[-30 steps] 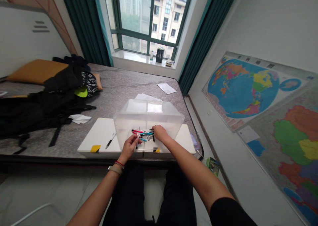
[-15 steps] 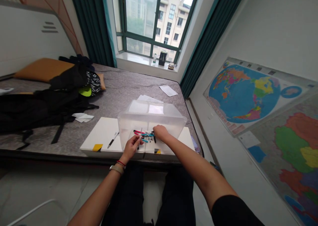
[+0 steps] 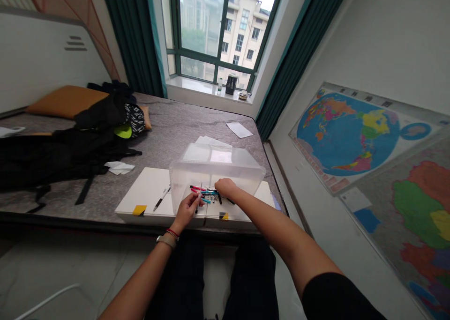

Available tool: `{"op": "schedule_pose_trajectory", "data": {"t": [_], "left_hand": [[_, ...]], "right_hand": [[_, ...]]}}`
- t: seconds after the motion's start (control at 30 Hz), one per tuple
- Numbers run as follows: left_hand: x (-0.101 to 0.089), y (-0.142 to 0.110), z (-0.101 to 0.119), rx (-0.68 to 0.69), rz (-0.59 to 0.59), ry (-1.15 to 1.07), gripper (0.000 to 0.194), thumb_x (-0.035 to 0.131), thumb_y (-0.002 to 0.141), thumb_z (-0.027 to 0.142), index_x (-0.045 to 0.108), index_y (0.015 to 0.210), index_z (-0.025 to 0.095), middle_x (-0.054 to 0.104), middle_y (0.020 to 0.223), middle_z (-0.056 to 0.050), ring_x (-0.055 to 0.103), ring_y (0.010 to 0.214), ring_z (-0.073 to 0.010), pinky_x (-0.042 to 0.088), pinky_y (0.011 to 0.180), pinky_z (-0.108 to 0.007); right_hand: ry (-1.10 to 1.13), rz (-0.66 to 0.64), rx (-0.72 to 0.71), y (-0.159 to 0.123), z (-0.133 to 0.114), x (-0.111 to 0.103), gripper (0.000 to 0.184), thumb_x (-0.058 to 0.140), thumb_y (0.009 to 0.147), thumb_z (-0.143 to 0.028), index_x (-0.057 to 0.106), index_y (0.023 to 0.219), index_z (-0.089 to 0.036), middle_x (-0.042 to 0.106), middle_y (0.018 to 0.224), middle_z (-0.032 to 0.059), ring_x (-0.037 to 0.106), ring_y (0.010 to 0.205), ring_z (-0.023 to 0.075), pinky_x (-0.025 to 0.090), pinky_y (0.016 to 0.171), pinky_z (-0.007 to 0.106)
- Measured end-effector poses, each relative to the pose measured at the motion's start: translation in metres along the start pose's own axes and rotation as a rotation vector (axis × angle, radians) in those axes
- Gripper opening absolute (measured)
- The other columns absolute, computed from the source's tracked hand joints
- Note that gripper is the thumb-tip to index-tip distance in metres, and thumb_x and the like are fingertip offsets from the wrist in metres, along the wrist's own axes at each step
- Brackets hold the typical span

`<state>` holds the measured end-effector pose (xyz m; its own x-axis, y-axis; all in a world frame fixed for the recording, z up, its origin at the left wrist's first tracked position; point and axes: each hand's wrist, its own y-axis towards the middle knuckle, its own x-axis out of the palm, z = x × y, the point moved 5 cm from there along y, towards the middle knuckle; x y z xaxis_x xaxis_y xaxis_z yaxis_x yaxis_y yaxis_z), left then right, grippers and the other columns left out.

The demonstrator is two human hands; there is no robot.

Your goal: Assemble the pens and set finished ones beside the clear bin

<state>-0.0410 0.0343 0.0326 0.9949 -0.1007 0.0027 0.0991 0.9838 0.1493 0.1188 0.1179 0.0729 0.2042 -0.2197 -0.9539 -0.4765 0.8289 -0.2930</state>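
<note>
A translucent plastic bin [image 3: 186, 170] lies tipped on its side, its opening towards me. Several pen parts [image 3: 210, 193], in red, blue, black and metal, are heaped in its mouth. My left hand [image 3: 188, 208] is at the left of the heap, its fingertips pinched on a slim, pale, upright pen piece [image 3: 200, 193]. My right hand [image 3: 226, 187] reaches into the right side of the heap with curled fingers; whatever they grip is hidden. A black-and-white pen [image 3: 161, 199] lies apart, left of the bin.
Two white boxes [image 3: 140, 193] with yellow-and-black tape [image 3: 139, 210] support the bin at the bed's edge. Papers [image 3: 239, 130] lie behind it. On the left are a crumpled tissue [image 3: 120, 167], a black bag [image 3: 59, 156] and an orange pillow [image 3: 66, 101]. Wall maps [image 3: 346, 131] hang at right.
My right hand has shifted very slightly left over the heap. My left hand keeps its pinch on the pen piece. The view has moved a little.
</note>
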Motion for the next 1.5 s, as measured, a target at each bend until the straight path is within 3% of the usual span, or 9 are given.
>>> {"op": "schedule_pose_trajectory", "data": {"t": [0.17,0.37,0.5,0.57,0.63,0.73,0.9,1.07,1.5], "left_hand": [[0.000,0.001,0.000,-0.010,0.009,-0.004,0.034,0.061,0.083,0.051,0.061,0.092,0.018,0.068,0.075,-0.004,0.064,0.074,-0.0184,0.052,0.076,-0.033],[-0.001,0.001,-0.001,-0.001,0.026,-0.012,0.034,0.062,0.083,0.051,0.060,0.093,0.018,0.069,0.075,-0.004,0.065,0.073,-0.0184,0.052,0.077,-0.033],[-0.001,0.001,-0.002,-0.013,0.048,-0.025,0.036,0.063,0.082,0.052,0.061,0.093,0.017,0.070,0.076,-0.004,0.066,0.074,-0.0186,0.053,0.077,-0.033],[-0.001,0.001,-0.003,-0.020,0.058,-0.032,0.036,0.064,0.081,0.051,0.061,0.093,0.017,0.070,0.076,-0.004,0.066,0.075,-0.0187,0.052,0.078,-0.033],[-0.002,0.002,-0.003,-0.031,0.059,-0.044,0.037,0.066,0.080,0.051,0.062,0.093,0.017,0.070,0.077,-0.005,0.066,0.075,-0.0189,0.052,0.079,-0.034],[-0.004,0.004,-0.007,-0.059,0.057,-0.072,0.038,0.068,0.078,0.052,0.065,0.091,0.016,0.071,0.079,-0.006,0.066,0.077,-0.0199,0.052,0.081,-0.035],[-0.011,0.010,-0.018,-0.109,0.144,-0.150,0.043,0.077,0.069,0.052,0.067,0.091,0.016,0.073,0.089,-0.008,0.067,0.086,-0.0219,0.052,0.083,-0.034],[-0.007,0.014,-0.009,-0.128,0.269,-0.204,0.050,0.081,0.062,0.051,0.068,0.094,0.015,0.072,0.094,-0.008,0.066,0.084,-0.0196,0.054,0.077,-0.033],[0.041,0.031,0.043,-0.101,0.174,-0.161,0.052,0.076,0.072,0.043,0.053,0.113,0.019,0.071,0.092,-0.008,0.069,0.086,-0.0215,0.058,0.072,-0.037]], "right_hand": [[-0.095,-0.005,-0.118,0.000,-0.007,0.003,0.024,0.055,0.086,-0.009,0.074,0.100,-0.010,0.072,0.100,0.0217,0.070,0.097,0.0297,0.054,0.081,0.036],[0.052,0.025,0.003,-0.008,0.010,0.000,0.022,0.058,0.085,-0.018,0.073,0.100,-0.011,0.072,0.103,0.0211,0.069,0.097,0.0285,0.051,0.083,0.034],[0.491,0.352,0.119,-0.023,0.017,-0.006,0.020,0.056,0.084,-0.020,0.069,0.099,-0.016,0.074,0.092,0.0090,0.068,0.086,0.0188,0.049,0.077,0.025],[0.774,0.526,0.182,-0.034,0.015,0.004,0.016,0.056,0.082,-0.020,0.068,0.091,-0.017,0.072,0.080,0.0042,0.067,0.074,0.0154,0.049,0.071,0.023],[1.043,0.611,0.224,-0.043,0.008,0.023,0.011,0.059,0.079,-0.026,0.065,0.084,-0.017,0.068,0.070,0.0014,0.064,0.063,0.0145,0.048,0.060,0.023],[1.421,0.566,0.193,-0.049,-0.011,0.055,0.022,0.064,0.077,-0.040,0.061,0.084,-0.019,0.062,0.059,-0.0030,0.059,0.044,0.0133,0.044,0.043,0.022],[1.816,0.522,0.190,-0.048,-0.026,0.081,0.042,0.078,0.063,-0.051,0.057,0.079,-0.018,0.066,0.063,0.0001,0.067,0.051,0.0181,0.050,0.043,0.024],[1.883,0.529,0.168,-0.045,-0.024,0.087,0.044,0.085,0.054,-0.049,0.062,0.074,-0.017,0.066,0.060,0.0004,0.066,0.052,0.0164,0.051,0.045,0.023],[2.108,0.525,0.107,-0.045,-0.013,0.102,0.042,0.087,0.056,-0.044,0.073,0.084,-0.016,0.070,0.065,0.0021,0.063,0.055,0.0137,0.051,0.056,0.026]]}}
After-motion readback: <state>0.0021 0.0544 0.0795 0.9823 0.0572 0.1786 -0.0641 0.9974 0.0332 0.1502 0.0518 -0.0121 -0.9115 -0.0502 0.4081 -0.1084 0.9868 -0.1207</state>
